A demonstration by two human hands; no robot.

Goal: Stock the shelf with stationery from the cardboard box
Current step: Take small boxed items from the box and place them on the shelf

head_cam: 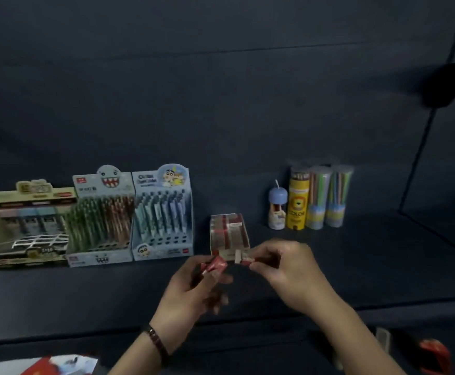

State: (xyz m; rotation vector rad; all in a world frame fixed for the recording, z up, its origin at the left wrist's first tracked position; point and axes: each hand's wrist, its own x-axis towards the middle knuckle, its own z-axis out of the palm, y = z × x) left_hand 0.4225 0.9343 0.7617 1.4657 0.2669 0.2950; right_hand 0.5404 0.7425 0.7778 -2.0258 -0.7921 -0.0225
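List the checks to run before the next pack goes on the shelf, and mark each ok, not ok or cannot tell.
1. Left hand grips red pack: ok.
2. Right hand pinches white pack at the small box's front: ok.
3. Small box stands apart from the pen display: ok.
4. Bare shelf between small box and tubes: ok.
5. Room left in the small box: cannot tell.
6. Pack labels readable: not ok, blurred.
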